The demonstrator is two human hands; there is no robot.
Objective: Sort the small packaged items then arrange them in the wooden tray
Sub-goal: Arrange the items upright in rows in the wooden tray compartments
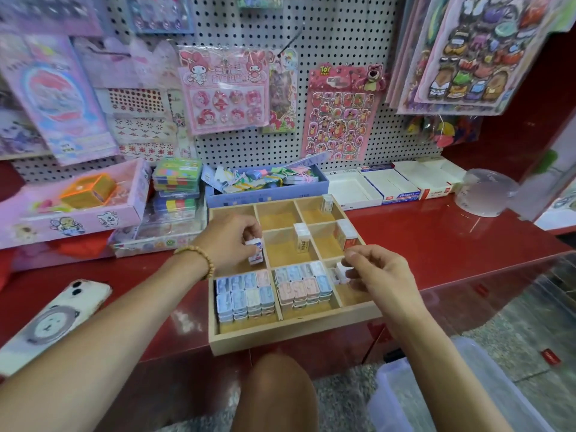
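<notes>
Two front compartments of the shallow nine-section wooden tray point(290, 339) on the glossy red bench point(436, 244) already hold neat stacked rows of small pastel blue and pink packets point(246, 294), so the sorting looks perhaps a third done. Single white boxed erasers point(301, 236) stand in the middle and right compartments, with two back ones bare. Left hand point(230, 241) pinches a white-and-blue packet point(255, 252) over the middle-left compartment; right hand point(378, 275) pinches a small white packet point(342, 271) at the front-right one.

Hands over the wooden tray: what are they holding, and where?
Left hand pinches a small white packaged eraser by its top end; right hand pinches another small white packet by its side.
</notes>
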